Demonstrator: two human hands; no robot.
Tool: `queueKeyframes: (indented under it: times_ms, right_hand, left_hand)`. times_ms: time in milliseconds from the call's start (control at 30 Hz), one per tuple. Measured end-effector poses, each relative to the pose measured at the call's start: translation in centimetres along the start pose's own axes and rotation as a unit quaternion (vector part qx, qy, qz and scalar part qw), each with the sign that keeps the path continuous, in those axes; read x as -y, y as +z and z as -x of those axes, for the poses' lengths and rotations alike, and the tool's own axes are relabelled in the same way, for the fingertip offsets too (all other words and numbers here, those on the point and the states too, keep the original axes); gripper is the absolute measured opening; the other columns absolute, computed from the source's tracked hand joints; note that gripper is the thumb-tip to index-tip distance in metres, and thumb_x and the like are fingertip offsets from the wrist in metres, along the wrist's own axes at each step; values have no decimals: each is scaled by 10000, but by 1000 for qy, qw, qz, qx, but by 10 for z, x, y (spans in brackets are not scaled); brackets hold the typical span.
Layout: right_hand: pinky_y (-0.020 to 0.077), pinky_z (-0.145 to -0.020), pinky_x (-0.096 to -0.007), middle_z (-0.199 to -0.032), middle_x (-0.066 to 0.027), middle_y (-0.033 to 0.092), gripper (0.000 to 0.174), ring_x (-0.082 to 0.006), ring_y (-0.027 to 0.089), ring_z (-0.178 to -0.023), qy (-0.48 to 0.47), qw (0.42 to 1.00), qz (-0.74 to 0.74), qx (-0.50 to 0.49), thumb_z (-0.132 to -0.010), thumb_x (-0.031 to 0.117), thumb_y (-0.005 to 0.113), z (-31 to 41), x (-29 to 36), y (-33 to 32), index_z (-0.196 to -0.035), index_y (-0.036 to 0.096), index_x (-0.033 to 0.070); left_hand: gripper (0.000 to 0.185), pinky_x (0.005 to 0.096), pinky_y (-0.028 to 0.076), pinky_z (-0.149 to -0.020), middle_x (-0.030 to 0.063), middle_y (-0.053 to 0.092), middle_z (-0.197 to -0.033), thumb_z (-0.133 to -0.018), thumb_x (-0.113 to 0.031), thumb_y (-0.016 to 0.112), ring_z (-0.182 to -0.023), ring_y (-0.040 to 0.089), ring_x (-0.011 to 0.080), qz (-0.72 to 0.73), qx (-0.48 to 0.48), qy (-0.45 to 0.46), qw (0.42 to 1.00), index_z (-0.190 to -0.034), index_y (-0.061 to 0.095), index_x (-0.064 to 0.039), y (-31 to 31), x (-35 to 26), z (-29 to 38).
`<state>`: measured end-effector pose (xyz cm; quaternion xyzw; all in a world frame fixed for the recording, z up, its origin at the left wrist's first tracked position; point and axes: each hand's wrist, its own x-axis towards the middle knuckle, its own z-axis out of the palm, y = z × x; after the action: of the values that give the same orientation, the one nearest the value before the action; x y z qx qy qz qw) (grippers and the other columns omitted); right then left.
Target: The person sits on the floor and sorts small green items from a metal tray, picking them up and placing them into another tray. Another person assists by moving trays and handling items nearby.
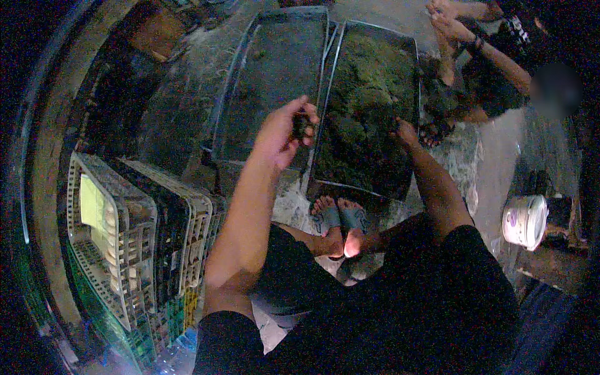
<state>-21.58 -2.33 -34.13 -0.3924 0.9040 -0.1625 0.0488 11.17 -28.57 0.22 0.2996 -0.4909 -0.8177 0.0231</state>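
My left hand [290, 131] is raised over the right part of a shallow dark tray [281, 70], its fingers curled around a small dark clump [300, 123] whose kind I cannot tell. Beside that tray lies a second rectangular tray with a pale rim [332, 75], filled with a dark green, mossy-looking mass [375, 79]. Over the right side of this mass is my right hand [406, 133], its fingertips at or in the dark material; blur and shade hide whether it holds anything.
Plastic crates [136, 220] are stacked at the lower left. At the upper right a person's hands [450, 23] are near the filled tray's corner. A white lidded bucket [525, 222] stands at the right. My feet [340, 215] rest just below the filled tray.
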Motion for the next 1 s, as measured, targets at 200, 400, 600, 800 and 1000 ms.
queueKeyframes:
  times_ms: [200,400,600,800,1000]
  right_hand:
    - [519,-718,-427,-886,-130,656,265,-296,642,-848,129,990,52,-9,-806,244,602,-4,2,-25,-1005,625,71]
    - [520,-736,-413,-923,-73,667,276,-239,643,-832,106,992,-14,61,-870,285,561,-35,0,-95,-1064,631,102]
    - [432,-540,-396,-722,-98,672,315,-192,503,-521,-87,978,-178,-70,-886,334,550,-8,68,-198,-998,685,73]
    - [392,-447,-334,-560,-96,568,363,-167,525,-499,-73,992,66,-73,-899,324,542,-3,106,-245,-1143,600,61]
    - [409,-423,-295,-799,-88,612,252,-187,575,-559,-109,881,-447,110,-932,322,483,25,124,-221,-1052,538,107]
  left_hand:
    - [235,248,410,-491,13,576,-738,-907,-328,524,-587,496,114,7,16,-3,1000,-848,580,-107,10,6,-4]
    - [236,257,393,-489,11,567,-709,-889,-325,542,-573,479,117,11,7,-6,1000,-832,585,-101,10,14,-20]
    - [255,273,409,-481,-2,574,-702,-899,-371,525,-568,490,127,-4,8,5,1000,-829,589,-134,11,32,-38]
    - [284,286,373,-466,16,562,-688,-868,-395,538,-554,454,126,59,49,10,997,-814,589,-121,26,49,-43]
    - [221,304,363,-445,12,551,-683,-873,-346,527,-533,453,136,26,18,-33,999,-821,576,-138,44,61,-36]
